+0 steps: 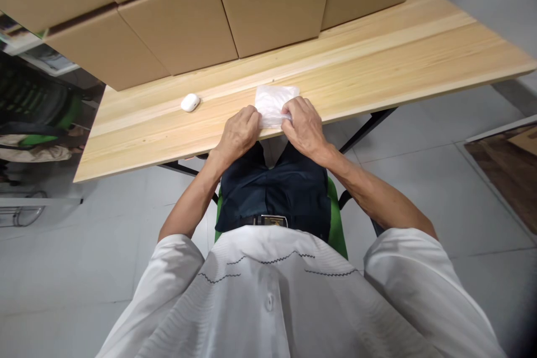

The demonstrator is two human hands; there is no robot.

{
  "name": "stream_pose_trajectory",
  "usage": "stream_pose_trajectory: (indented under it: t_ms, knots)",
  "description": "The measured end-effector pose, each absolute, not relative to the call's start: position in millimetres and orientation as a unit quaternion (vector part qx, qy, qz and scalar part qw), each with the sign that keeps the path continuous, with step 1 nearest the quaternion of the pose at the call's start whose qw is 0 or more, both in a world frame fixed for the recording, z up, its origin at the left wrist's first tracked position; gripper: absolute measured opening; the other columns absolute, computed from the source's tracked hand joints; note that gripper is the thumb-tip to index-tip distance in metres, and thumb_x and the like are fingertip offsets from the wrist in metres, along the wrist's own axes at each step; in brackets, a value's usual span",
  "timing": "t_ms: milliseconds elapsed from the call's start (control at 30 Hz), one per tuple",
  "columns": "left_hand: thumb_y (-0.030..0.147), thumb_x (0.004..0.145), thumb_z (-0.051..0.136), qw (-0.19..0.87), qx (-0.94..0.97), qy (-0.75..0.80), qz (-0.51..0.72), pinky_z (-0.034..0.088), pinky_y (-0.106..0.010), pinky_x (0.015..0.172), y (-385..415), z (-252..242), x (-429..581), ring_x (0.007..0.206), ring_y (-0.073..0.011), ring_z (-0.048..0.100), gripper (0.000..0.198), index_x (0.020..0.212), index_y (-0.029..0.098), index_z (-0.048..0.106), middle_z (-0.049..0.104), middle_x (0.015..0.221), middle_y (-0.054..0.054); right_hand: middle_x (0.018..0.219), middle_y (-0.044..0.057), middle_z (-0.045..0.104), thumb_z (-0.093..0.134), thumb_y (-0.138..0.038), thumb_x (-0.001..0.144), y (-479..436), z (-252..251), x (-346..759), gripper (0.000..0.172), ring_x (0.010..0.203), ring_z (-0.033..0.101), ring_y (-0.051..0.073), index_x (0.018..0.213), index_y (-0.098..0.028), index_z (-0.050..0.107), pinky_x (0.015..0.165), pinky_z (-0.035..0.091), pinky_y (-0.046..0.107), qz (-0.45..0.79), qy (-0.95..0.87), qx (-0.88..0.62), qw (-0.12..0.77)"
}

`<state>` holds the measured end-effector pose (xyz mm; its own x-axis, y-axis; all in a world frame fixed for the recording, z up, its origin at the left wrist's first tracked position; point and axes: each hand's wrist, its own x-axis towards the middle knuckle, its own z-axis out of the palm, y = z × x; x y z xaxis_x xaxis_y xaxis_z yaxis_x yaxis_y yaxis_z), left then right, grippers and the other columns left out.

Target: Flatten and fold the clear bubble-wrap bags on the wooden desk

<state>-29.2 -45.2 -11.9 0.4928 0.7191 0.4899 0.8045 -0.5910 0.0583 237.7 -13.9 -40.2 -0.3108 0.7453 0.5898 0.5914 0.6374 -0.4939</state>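
A thin, whitish translucent plastic bag lies flat near the front edge of the wooden table. My left hand has its fingers curled and pinches the bag's near left corner. On the other side, my right hand grips the near right part between thumb and bent fingers. Slight creases run across the film between the two hands. Left of my left hand, apart from it, sits a small white earbud case.
Several brown cardboard boxes stand stacked along the back of the wooden table. A green chair is under me. At the far left are a dark chair and shelving. A dark-brown panel lies at the right.
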Motion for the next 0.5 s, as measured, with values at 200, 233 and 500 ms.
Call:
stream_pose_trajectory:
  t_ms: [200, 233, 500]
  knots:
    - [0.023, 0.124, 0.052, 0.092, -0.861, -0.447, -0.224, 0.063, -0.047, 0.087, -48, -8, -34, 0.103, -0.0298, 0.073, 0.021, 0.108, 0.025, 0.066, 0.078, 0.117, -0.016, 0.128, 0.017, 0.082, 0.056, -0.015, 0.103, -19, -36, 247, 0.028, 0.122, 0.07, 0.041, 0.121, -0.027, 0.073, 0.112, 0.06, 0.058, 0.077, -0.827, -0.392, 0.396]
    - [0.023, 0.123, 0.052, 0.093, -0.862, -0.446, -0.223, 0.063, -0.047, 0.087, -48, -7, -34, 0.102, -0.0299, 0.072, 0.021, 0.108, 0.026, 0.066, 0.078, 0.116, -0.016, 0.128, 0.017, 0.082, 0.056, -0.015, 0.103, -19, -36, 248, 0.029, 0.123, 0.07, 0.042, 0.122, -0.027, 0.075, 0.112, 0.06, 0.059, 0.075, -0.829, -0.391, 0.393]
    - [0.021, 0.122, 0.053, 0.104, -0.865, -0.439, -0.221, 0.061, -0.046, 0.085, -48, -6, -34, 0.101, -0.0293, 0.071, 0.022, 0.104, 0.026, 0.066, 0.078, 0.113, -0.015, 0.148, 0.017, 0.085, 0.055, -0.014, 0.108, -20, -35, 251, 0.054, 0.137, 0.074, 0.043, 0.152, -0.025, 0.083, 0.125, 0.059, 0.063, 0.091, -0.84, -0.37, 0.385]
